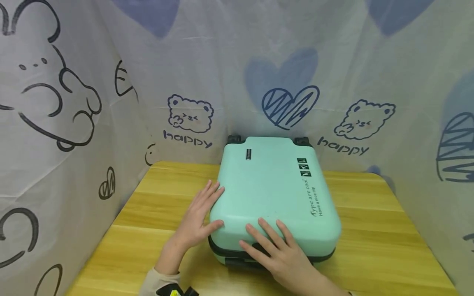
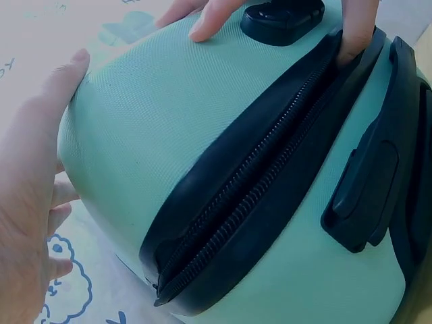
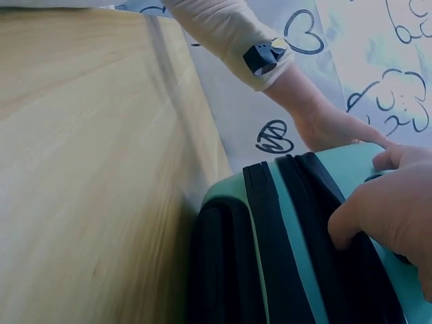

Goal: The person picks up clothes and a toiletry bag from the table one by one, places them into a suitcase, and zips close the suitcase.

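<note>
A mint-green hard-shell suitcase (image 1: 274,185) lies flat on the wooden table, its black-zippered side facing me. The zipper (image 2: 236,196) is undone along this side, with a narrow gap between its two rows of teeth. My left hand (image 1: 196,218) rests against the left side near the front corner, fingers extended and thumb on the shell. With the right hand (image 1: 283,255) I hold the front edge of the lid. Its fingers spread over the top, and its thumb (image 3: 347,223) tucks into the zipper seam. A black part (image 2: 283,20) on the shell sits between that thumb and the fingers.
The wooden table (image 1: 370,230) extends on both sides of the suitcase. Cloth (image 1: 229,74) printed with hearts and bears hangs behind and at the sides. Black wheels (image 1: 301,141) at the far end of the suitcase stand close to the back cloth. A black handle (image 2: 371,182) shows on the lower shell.
</note>
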Motion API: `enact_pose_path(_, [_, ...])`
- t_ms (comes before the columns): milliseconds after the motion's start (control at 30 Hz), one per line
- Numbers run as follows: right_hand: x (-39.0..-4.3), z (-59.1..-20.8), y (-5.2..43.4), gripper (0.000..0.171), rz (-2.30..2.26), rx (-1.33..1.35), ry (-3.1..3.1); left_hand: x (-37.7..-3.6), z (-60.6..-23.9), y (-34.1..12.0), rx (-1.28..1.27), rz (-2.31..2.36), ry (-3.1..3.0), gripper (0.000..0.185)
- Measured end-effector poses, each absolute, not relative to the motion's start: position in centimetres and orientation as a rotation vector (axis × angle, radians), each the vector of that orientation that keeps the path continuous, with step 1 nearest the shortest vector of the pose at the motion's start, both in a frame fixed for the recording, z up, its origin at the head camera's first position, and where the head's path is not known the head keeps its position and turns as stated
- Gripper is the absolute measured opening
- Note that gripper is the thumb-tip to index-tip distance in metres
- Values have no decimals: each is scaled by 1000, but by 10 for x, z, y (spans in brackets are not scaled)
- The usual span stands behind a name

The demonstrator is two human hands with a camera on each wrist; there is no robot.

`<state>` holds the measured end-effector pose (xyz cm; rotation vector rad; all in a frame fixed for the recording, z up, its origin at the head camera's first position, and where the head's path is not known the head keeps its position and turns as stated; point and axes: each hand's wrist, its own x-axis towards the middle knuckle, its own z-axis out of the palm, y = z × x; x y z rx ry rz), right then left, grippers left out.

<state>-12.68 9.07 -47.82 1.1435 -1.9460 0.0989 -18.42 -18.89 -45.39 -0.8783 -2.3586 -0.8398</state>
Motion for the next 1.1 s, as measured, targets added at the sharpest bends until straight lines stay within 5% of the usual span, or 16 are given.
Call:
enact_pose_path(467, [-137, -442, 117, 42, 326, 1206, -1873, -183, -459, -189, -867, -919, -2391, 86])
enact_pose_path(1100, [-166, -443, 228, 102, 503, 1057, -2058, -170, -473, -199, -812, -955, -2522, 107])
